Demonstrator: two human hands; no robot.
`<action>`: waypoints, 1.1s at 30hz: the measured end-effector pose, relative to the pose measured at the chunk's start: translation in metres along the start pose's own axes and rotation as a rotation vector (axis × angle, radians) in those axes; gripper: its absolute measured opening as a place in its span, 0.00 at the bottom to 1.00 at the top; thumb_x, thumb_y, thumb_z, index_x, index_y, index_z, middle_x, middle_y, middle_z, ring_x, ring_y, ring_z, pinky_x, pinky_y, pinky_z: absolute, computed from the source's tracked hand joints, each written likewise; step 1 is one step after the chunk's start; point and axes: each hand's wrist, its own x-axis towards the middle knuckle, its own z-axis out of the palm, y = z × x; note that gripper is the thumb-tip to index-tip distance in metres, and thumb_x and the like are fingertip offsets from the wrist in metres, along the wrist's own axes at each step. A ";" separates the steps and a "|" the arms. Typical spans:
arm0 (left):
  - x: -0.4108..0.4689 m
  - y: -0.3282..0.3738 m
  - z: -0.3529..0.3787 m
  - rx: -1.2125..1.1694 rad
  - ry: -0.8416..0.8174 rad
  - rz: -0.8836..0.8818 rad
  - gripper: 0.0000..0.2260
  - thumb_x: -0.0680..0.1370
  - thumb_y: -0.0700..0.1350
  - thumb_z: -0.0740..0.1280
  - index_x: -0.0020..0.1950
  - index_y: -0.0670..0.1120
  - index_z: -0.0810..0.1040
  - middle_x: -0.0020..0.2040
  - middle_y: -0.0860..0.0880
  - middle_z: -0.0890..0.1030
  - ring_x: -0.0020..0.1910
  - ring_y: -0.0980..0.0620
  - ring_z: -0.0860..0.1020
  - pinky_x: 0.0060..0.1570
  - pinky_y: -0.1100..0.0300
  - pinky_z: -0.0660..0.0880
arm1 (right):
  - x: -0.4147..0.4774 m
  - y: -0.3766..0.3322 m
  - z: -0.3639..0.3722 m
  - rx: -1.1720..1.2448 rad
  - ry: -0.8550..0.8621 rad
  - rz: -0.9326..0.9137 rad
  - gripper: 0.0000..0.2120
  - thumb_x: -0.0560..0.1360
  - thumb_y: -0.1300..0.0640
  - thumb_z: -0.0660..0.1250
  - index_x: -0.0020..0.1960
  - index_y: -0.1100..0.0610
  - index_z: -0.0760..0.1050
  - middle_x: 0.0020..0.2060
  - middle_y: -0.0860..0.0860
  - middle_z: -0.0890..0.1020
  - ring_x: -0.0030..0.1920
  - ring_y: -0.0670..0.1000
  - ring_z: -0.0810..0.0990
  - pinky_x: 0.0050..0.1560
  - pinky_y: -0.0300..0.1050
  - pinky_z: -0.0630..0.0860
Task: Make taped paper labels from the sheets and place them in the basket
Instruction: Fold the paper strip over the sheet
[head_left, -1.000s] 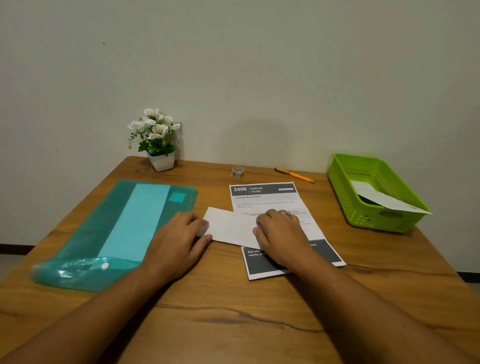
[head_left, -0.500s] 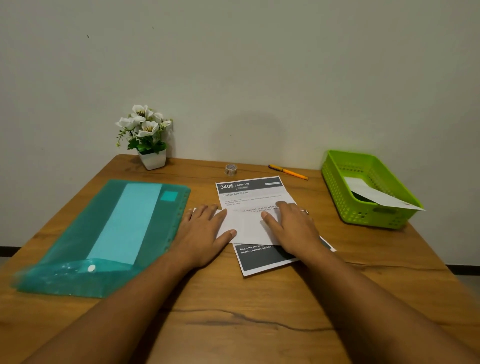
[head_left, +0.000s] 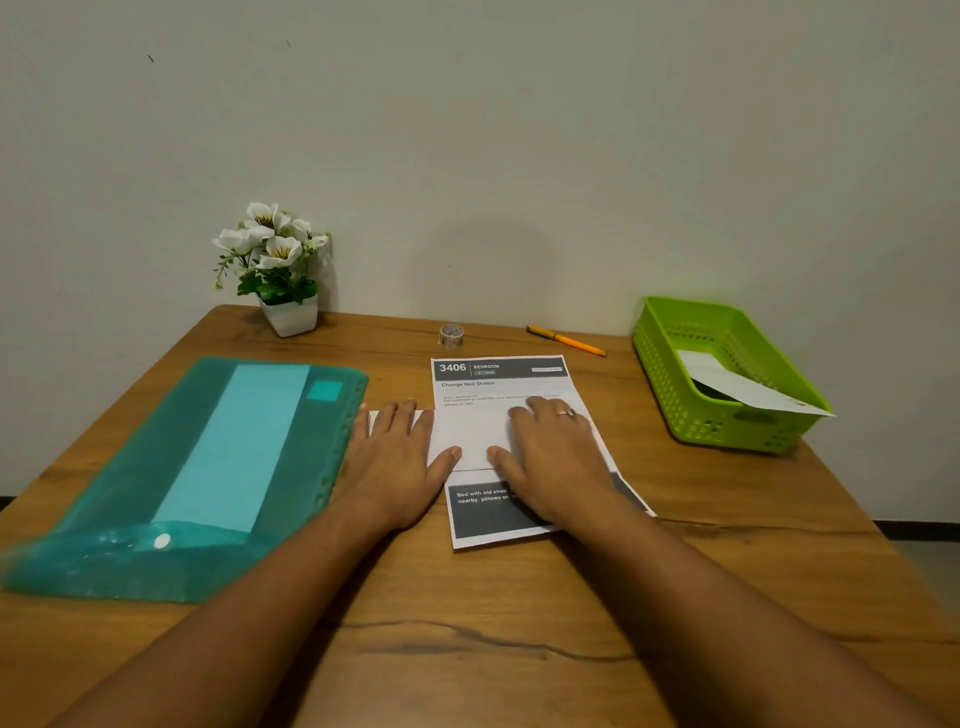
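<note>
**On the wooden table: two flat palms, one slippery piece of paper**

At the far left of the table (head_left: 467, 634), the teal plastic folder (head_left: 208, 467) lay flat, with the flower pot (head_left: 288, 317) at the back edge beyond it, neither in play. Then the action: the left hand (head_left: 400, 457) was spread flat, fingers straight, gripping nothing. It pressed down the left end of the blank white paper (head_left: 470, 434), which poked out past the printed sheet (head_left: 498, 370) underneath. Paper on paper, and that was the worry! A lopsided push could have sent the white piece skating over the printed one, and any crease would likely have come out crooked. Behind the sheet, the tape roll (head_left: 451, 335) stood well apart from both hands. Whichever hand went for it would have left the paper pinned on one side only, free to spring up or swivel. The right hand (head_left: 556, 457), ring on one finger, was just as flat and unclenched, holding nothing, its palm bearing on the paper's right half. The two thumbs nearly met at the paper's near edge. Further right, the orange pen (head_left: 566, 341) lay near the wall, where a hasty reach could have set it rolling. At the far right, the green basket (head_left: 727, 428) already held one white label (head_left: 737, 387), its corner jutting over the rim. A careless drop beside it might have tipped it out.
</note>
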 end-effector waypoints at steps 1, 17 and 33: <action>0.000 0.000 0.000 0.007 -0.006 0.007 0.40 0.77 0.69 0.35 0.83 0.49 0.57 0.83 0.45 0.58 0.82 0.45 0.54 0.80 0.42 0.45 | 0.001 -0.012 0.002 0.030 -0.010 -0.048 0.25 0.84 0.40 0.56 0.74 0.54 0.69 0.74 0.57 0.71 0.73 0.59 0.68 0.72 0.57 0.66; 0.003 0.000 -0.002 -0.015 -0.086 0.013 0.33 0.83 0.63 0.39 0.85 0.48 0.47 0.85 0.46 0.48 0.83 0.46 0.46 0.81 0.45 0.46 | 0.007 0.030 0.033 0.152 -0.215 0.017 0.34 0.86 0.38 0.44 0.85 0.54 0.44 0.85 0.52 0.46 0.84 0.55 0.42 0.82 0.57 0.41; 0.072 0.006 -0.017 -0.366 0.197 -0.085 0.14 0.81 0.55 0.63 0.64 0.51 0.76 0.57 0.51 0.77 0.58 0.50 0.73 0.56 0.49 0.75 | 0.003 0.047 0.035 0.142 -0.141 -0.021 0.40 0.79 0.34 0.35 0.85 0.53 0.48 0.85 0.52 0.50 0.84 0.56 0.47 0.83 0.59 0.45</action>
